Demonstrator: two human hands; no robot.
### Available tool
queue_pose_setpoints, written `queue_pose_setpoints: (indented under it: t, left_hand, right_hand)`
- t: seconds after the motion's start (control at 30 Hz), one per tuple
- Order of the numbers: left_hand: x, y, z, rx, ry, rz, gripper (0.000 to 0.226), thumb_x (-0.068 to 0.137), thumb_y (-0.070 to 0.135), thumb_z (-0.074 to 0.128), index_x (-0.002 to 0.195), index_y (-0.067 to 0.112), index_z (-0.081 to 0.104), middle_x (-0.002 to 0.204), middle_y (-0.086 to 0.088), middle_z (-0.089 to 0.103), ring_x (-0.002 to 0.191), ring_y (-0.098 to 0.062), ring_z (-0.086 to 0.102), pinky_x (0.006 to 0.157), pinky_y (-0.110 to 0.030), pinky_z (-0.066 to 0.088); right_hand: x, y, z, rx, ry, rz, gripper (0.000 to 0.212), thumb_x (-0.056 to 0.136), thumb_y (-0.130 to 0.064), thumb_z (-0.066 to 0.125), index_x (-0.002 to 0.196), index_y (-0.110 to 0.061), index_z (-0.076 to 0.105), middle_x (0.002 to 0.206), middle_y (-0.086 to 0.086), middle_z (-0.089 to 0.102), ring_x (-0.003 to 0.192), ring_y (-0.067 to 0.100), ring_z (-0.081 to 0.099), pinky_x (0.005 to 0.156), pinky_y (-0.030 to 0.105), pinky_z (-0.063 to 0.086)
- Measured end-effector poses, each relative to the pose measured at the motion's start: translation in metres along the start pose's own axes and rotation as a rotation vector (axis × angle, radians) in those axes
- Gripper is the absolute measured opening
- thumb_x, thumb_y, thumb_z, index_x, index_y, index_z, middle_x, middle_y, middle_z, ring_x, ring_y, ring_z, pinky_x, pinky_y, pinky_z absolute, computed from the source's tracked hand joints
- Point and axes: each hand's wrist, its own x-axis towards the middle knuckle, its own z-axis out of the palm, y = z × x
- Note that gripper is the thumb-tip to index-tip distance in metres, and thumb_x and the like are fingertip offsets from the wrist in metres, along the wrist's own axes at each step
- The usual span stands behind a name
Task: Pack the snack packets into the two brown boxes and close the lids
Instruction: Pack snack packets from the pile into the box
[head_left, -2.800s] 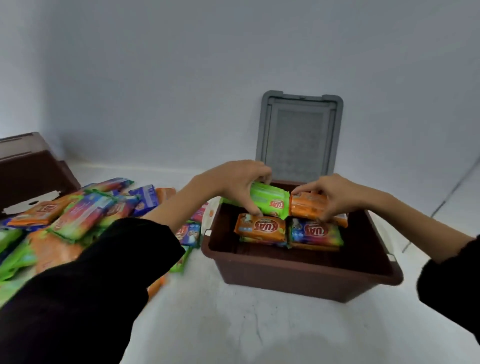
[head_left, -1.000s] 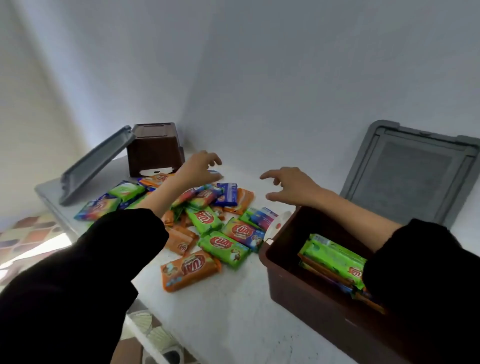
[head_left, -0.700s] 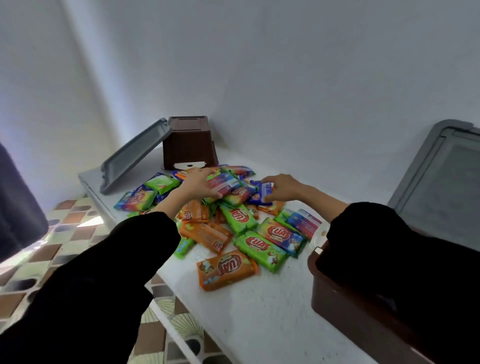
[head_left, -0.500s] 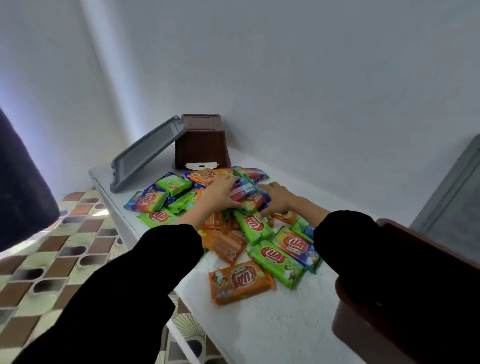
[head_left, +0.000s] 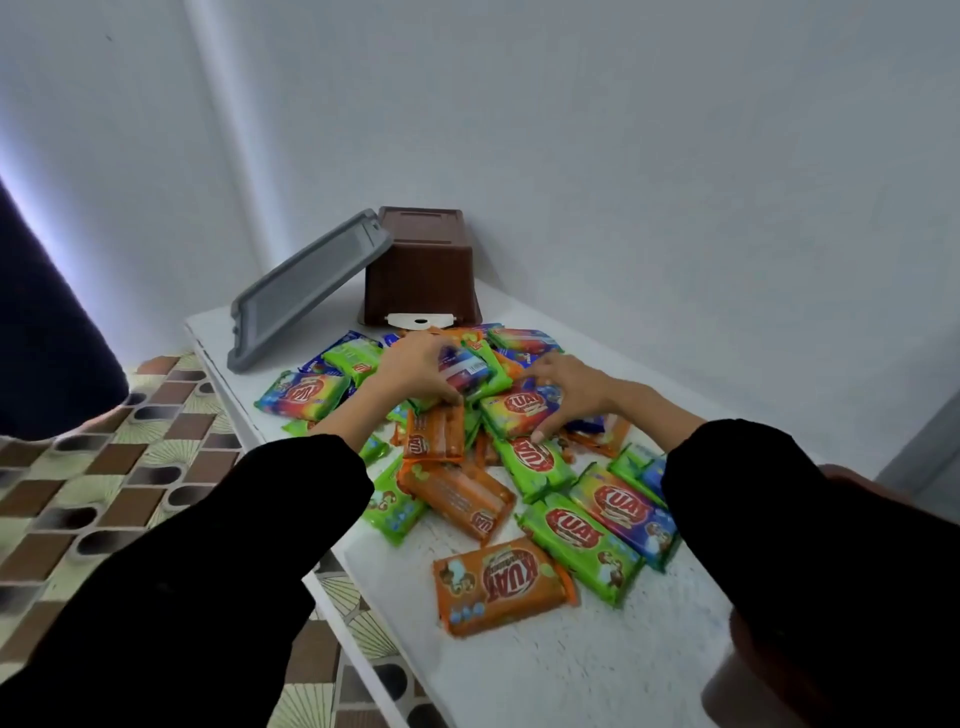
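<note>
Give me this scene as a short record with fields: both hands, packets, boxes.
left hand: grips top packets of the heap
right hand: spread over a rainbow packet; grip unclear
loose packets: many, heaped on the white table
far brown box: grey lid open
near brown box: mostly hidden behind the right sleeve

bare white table (head_left: 545, 670) near front edge, packet heap (head_left: 530, 462) fills middle, brown box (head_left: 421, 280) stands behind
</note>
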Motion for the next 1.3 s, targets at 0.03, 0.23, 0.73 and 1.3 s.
queue_pose_setpoints:
  t: [0.03,0.23,0.73,1.3]
  left_hand:
    - [0.0,0.0,0.001,-0.005,0.001,-0.004,0.07,0.07,0.039,0.076,0.131,0.019,0.048,0.131,-0.005,0.052,0.12,-0.022,0.047,0.094,-0.033,0.041]
    - [-0.005,0.001,0.002,-0.024,0.028,-0.033,0.069,0.07,0.038,0.076,0.131,0.021,0.049,0.132,-0.004,0.052,0.12,-0.021,0.046,0.091,-0.032,0.042]
    - [-0.006,0.115,-0.054,-0.169,0.094,0.366,0.069,0.063,0.03,0.083,0.125,0.023,0.055,0.123,-0.007,0.059,0.108,-0.022,0.056,0.095,-0.037,0.047]
    - [-0.092,0.348,0.047,0.131,-0.37,1.208,0.072,0.063,0.026,0.083,0.129,0.023,0.054,0.123,-0.005,0.056,0.107,-0.019,0.053,0.083,-0.023,0.037]
  right_hand:
    - [-0.001,-0.003,0.004,0.008,-0.045,-0.025,0.087,0.07,-0.045,0.075,0.142,-0.022,0.033,0.148,0.008,0.028,0.137,0.026,0.025,0.115,0.041,0.024]
    - [0.002,-0.015,0.006,-0.108,-0.067,-0.027,0.069,0.074,-0.04,0.074,0.132,-0.018,0.043,0.129,0.008,0.05,0.115,0.023,0.047,0.094,0.031,0.038]
    - [-0.158,0.013,-0.081,-0.032,0.383,0.295,0.069,0.066,-0.035,0.08,0.124,-0.014,0.049,0.123,0.01,0.058,0.108,0.025,0.055,0.087,0.029,0.041]
    - [-0.403,0.06,0.026,-0.019,0.253,0.939,0.064,0.061,-0.03,0.082,0.116,-0.01,0.055,0.117,0.01,0.057,0.103,0.024,0.053,0.079,0.028,0.041]
